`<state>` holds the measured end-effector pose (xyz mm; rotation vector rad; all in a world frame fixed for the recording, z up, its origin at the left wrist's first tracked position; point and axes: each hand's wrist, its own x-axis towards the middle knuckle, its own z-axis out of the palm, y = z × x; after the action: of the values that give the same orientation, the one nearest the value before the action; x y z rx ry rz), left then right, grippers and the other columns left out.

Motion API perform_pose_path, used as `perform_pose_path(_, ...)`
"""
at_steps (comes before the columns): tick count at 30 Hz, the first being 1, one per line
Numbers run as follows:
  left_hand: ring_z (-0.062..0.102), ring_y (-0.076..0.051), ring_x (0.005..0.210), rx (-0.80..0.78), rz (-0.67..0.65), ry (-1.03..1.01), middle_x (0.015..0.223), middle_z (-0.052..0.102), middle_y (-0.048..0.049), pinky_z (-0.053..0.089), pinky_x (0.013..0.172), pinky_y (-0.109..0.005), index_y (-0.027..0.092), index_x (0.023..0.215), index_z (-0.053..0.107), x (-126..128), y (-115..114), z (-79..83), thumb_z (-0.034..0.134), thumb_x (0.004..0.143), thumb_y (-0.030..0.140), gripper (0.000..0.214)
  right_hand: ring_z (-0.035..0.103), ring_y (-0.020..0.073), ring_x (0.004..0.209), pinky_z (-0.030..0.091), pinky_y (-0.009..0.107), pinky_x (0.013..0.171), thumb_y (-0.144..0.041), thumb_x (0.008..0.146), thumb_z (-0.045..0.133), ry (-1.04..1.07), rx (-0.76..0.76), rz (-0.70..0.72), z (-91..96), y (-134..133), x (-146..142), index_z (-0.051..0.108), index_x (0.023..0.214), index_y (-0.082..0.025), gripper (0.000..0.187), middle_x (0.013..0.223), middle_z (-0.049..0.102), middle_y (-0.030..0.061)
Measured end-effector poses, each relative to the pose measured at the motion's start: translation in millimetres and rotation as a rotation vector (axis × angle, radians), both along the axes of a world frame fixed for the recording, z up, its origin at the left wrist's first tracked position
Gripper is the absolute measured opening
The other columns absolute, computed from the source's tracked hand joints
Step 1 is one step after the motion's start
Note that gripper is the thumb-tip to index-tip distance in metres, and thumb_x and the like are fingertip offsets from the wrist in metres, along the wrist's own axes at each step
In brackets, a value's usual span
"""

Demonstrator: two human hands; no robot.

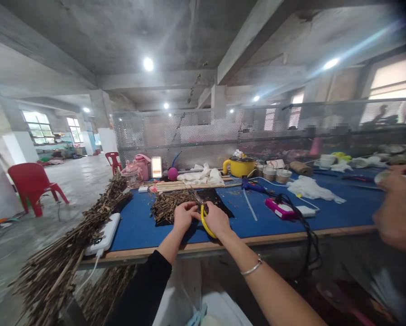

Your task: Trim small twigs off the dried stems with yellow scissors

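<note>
At the near edge of the tabletop (pixel 325 213), the left hand (pixel 184 215) pinched dry twigs (pixel 167 204) while the right hand (pixel 218 219) gripped yellow scissors (pixel 204 222) just beside it. A hurried snip could have nicked the left hand.

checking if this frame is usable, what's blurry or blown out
Head view: another person's hand at the right edge is motion-blurred; the windows are blown out, with a flare streak; edges bend from the wide lens; the right hand and yellow scissors are fairly sharp.

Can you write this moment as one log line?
left hand: touching twig pile | right hand: holds yellow scissors | surface: blue table
</note>
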<state>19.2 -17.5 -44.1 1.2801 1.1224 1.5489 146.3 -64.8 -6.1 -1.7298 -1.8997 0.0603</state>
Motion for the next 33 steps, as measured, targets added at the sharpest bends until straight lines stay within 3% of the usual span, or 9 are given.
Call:
perform_pose_path(13, 0.048, -0.007, 0.044, -0.09, 0.022, 0.084, 0.058, 0.06, -0.0018, 0.038, 0.04, -0.017, 0.011, 0.078, 0.064, 2.9, -7.0, 6.9, 0.068, 0.06, 0.023, 0.021, 0.06, 0.0253, 0.081, 0.039, 0.029, 0.063, -0.07, 0.066, 0.043, -0.02, -0.076, -0.002, 1.5, 1.6, 4.1, 0.056, 0.091, -0.022, 0.056, 0.085, 0.064, 0.0102)
perform_pose_path(19, 0.051, -0.007, 0.047, -0.11, 0.052, 0.025, 0.061, 0.062, -0.0028, 0.041, 0.043, -0.018, 0.012, 0.076, 0.064, 0.8, -6.7, 7.5, 0.068, 0.061, 0.024, 0.02, 0.059, 0.0251, 0.083, 0.039, 0.03, 0.066, -0.069, 0.066, 0.045, -0.013, -0.065, -0.03, 1.1, -1.5, 4.2, 0.053, 0.095, -0.02, 0.058, 0.088, 0.063, 0.011)
perform_pose_path(26, 0.058, -0.012, 0.052, -0.005, 0.033, 0.011, 0.062, 0.062, -0.0036, 0.046, 0.053, -0.022, 0.011, 0.072, 0.061, -1.8, -5.7, 9.6, 0.061, 0.063, 0.016, 0.01, 0.056, 0.0248, 0.092, 0.039, 0.03, 0.07, -0.067, 0.063, 0.05, -0.035, -0.048, 0.016, -2.3, -5.4, -0.3, 0.048, 0.101, -0.018, 0.062, 0.098, 0.059, 0.0112)
perform_pose_path(30, 0.058, -0.012, 0.056, 0.054, 0.043, 0.086, 0.064, 0.064, -0.0044, 0.046, 0.058, -0.022, 0.012, 0.07, 0.064, -1.5, -10.5, 13.4, 0.062, 0.061, 0.015, 0.009, 0.057, 0.0239, 0.091, 0.038, 0.028, 0.07, -0.063, 0.066, 0.052, -0.025, -0.036, 0.037, -1.8, -6.5, -1.3, 0.049, 0.099, -0.019, 0.055, 0.097, 0.06, 0.0094)
perform_pose_path(33, 0.06, -0.013, 0.061, 0.039, -0.041, 0.023, 0.07, 0.066, -0.0063, 0.047, 0.058, -0.022, 0.011, 0.075, 0.065, -0.3, -13.6, 14.9, 0.063, 0.063, 0.019, 0.015, 0.057, 0.0228, 0.089, 0.038, 0.027, 0.068, -0.062, 0.068, 0.051, -0.008, -0.027, 0.039, -0.6, -6.9, -0.3, 0.05, 0.095, -0.021, 0.049, 0.093, 0.061, 0.0076)
